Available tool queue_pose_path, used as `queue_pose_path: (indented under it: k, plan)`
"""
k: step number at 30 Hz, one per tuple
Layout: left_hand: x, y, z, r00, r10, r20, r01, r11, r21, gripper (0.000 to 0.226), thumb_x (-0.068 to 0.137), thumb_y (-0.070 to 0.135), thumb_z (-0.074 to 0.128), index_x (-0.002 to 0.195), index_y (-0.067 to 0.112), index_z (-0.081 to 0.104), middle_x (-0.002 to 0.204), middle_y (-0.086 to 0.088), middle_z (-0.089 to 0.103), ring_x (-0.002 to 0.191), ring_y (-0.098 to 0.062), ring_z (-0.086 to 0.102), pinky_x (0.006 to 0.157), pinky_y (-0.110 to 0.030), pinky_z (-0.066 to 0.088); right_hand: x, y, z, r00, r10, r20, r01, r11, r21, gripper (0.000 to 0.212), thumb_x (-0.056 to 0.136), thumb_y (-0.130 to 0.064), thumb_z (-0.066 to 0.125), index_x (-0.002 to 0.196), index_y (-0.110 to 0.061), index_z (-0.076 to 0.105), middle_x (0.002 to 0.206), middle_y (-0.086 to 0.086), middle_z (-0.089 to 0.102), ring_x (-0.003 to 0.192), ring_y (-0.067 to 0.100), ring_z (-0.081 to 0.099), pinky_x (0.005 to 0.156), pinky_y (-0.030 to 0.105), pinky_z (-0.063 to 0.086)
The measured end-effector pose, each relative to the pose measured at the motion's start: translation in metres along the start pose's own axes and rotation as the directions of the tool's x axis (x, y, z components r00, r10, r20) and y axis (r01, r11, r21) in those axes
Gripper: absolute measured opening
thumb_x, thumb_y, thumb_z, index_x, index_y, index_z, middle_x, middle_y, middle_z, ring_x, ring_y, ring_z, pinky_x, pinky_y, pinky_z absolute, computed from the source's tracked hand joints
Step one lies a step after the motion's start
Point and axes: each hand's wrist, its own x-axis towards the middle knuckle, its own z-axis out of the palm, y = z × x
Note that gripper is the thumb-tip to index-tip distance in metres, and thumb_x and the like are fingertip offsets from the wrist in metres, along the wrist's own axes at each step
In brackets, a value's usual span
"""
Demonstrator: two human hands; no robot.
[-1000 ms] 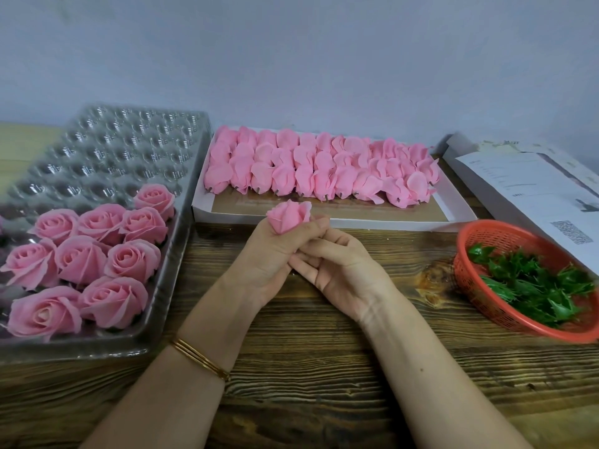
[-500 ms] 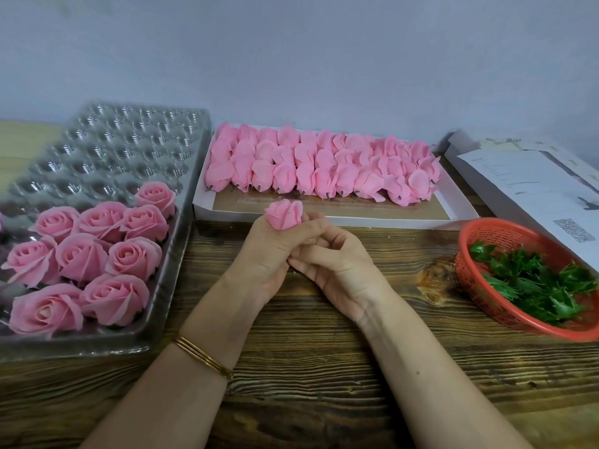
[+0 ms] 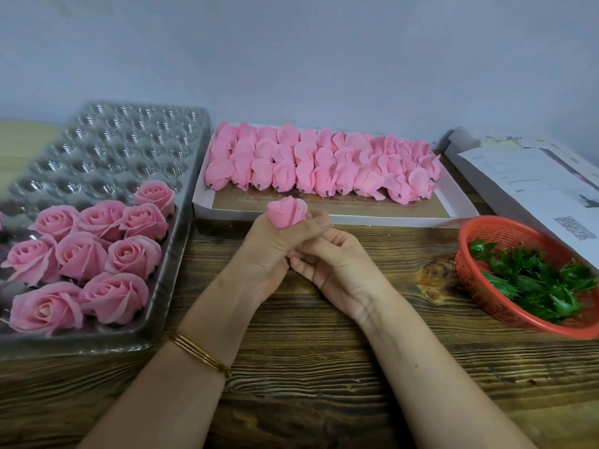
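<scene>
My left hand grips a pink rose bud by its lower part, thumb and fingers curled round it, above the wooden table. The bud's petals are closed tight. My right hand sits just beneath and to the right, fingers curled against the left hand's fingers; what it holds under the bud is hidden. A white box behind the hands carries rows of folded pink buds. At the left, a clear plastic tray has several opened pink roses in its near cups.
A red plastic basket with green leaf pieces stands at the right. Behind it lies a white parcel with printed paper. The wooden table runs to a grey wall at the back.
The bud has turned in my left hand and looks more tightly closed. Both hands stay in about the same place.
</scene>
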Motion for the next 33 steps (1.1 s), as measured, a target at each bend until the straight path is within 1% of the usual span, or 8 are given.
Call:
queue_pose_path:
  k: [4, 6, 9, 12, 17, 23, 28, 33]
  plan:
    - [-0.001, 0.002, -0.002, 1.000, -0.013, 0.018, 0.013, 0.999, 0.041, 0.018, 0.067, 0.010, 0.080, 0.082, 0.008, 0.070, 0.088, -0.001, 0.070, 0.092, -0.018, 0.062, 0.091, -0.040, 0.042, 0.000, -0.002, -0.002, 0.994, 0.083, 0.068, -0.085, 0.996, 0.019, 0.013, 0.077, -0.014, 0.067, 0.087, -0.005, 0.071, 0.070, 0.004, 0.067, 0.065, 0.010, 0.063, 0.066, 0.020, 0.056]
    - [-0.001, 0.002, -0.003, 1.000, 0.007, 0.027, -0.009, 0.998, 0.059, 0.011, 0.068, 0.014, 0.076, 0.078, 0.011, 0.074, 0.090, -0.004, 0.070, 0.090, -0.015, 0.066, 0.092, -0.039, 0.046, 0.000, -0.004, -0.003, 0.988, 0.122, 0.096, -0.123, 0.992, 0.003, 0.014, 0.080, -0.014, 0.068, 0.091, -0.005, 0.069, 0.074, 0.004, 0.066, 0.067, 0.011, 0.062, 0.066, 0.020, 0.055]
    - [-0.002, 0.002, -0.003, 0.999, 0.044, 0.013, -0.045, 0.995, 0.088, 0.033, 0.068, 0.016, 0.086, 0.092, 0.001, 0.069, 0.089, -0.007, 0.070, 0.086, -0.015, 0.068, 0.081, -0.029, 0.057, -0.001, -0.007, -0.004, 0.982, 0.157, 0.106, -0.156, 0.988, -0.018, 0.015, 0.079, -0.013, 0.066, 0.092, -0.006, 0.069, 0.074, 0.006, 0.066, 0.069, 0.013, 0.064, 0.067, 0.022, 0.055]
    - [-0.002, 0.000, -0.001, 0.993, 0.112, -0.044, -0.103, 0.980, 0.170, 0.027, 0.063, 0.024, 0.083, 0.084, 0.010, 0.073, 0.080, -0.003, 0.072, 0.077, -0.012, 0.069, 0.070, -0.025, 0.058, -0.002, -0.011, -0.007, 0.985, 0.159, 0.064, -0.159, 0.987, 0.004, 0.033, 0.070, -0.013, 0.060, 0.102, -0.008, 0.069, 0.077, 0.008, 0.067, 0.071, 0.017, 0.065, 0.068, 0.026, 0.056]
    - [-0.001, -0.005, 0.000, 0.959, 0.249, -0.133, -0.181, 0.905, 0.386, 0.014, 0.072, 0.030, 0.083, 0.070, 0.023, 0.071, 0.070, 0.005, 0.072, 0.068, -0.006, 0.068, 0.061, -0.018, 0.053, -0.003, -0.013, -0.006, 0.992, 0.128, -0.017, -0.129, 0.991, -0.029, 0.040, 0.066, -0.025, 0.061, 0.102, -0.006, 0.066, 0.083, 0.011, 0.065, 0.070, 0.019, 0.064, 0.067, 0.028, 0.055]
    - [0.001, -0.008, -0.004, 0.914, 0.388, -0.119, -0.248, 0.767, 0.592, 0.018, 0.076, 0.016, 0.085, 0.069, 0.014, 0.068, 0.066, 0.001, 0.069, 0.064, -0.007, 0.063, 0.062, -0.022, 0.052, -0.004, -0.018, -0.004, 0.990, 0.095, -0.100, -0.103, 0.992, -0.075, 0.039, 0.069, -0.038, 0.061, 0.093, -0.008, 0.067, 0.071, 0.007, 0.068, 0.063, 0.017, 0.066, 0.064, 0.027, 0.056]
    - [0.000, -0.014, 0.002, 0.892, 0.441, -0.098, -0.239, 0.644, 0.727, 0.032, 0.072, 0.015, 0.086, 0.063, 0.038, 0.066, 0.067, 0.015, 0.069, 0.068, -0.003, 0.064, 0.065, -0.020, 0.049, -0.004, -0.013, -0.003, 0.988, 0.011, -0.156, -0.043, 0.978, -0.204, 0.028, 0.069, -0.044, 0.066, 0.079, -0.020, 0.077, 0.082, 0.002, 0.072, 0.076, 0.015, 0.067, 0.072, 0.030, 0.057]
    - [-0.001, -0.014, 0.003, 0.881, 0.463, -0.098, -0.213, 0.573, 0.791, 0.033, 0.073, 0.014, 0.081, 0.061, 0.034, 0.058, 0.064, 0.020, 0.064, 0.064, -0.001, 0.058, 0.059, -0.011, 0.041, -0.005, -0.010, 0.003, 0.983, -0.017, -0.183, -0.037, 0.958, -0.286, 0.050, 0.058, -0.045, 0.076, 0.097, -0.014, 0.073, 0.085, 0.001, 0.074, 0.079, 0.012, 0.069, 0.067, 0.026, 0.056]
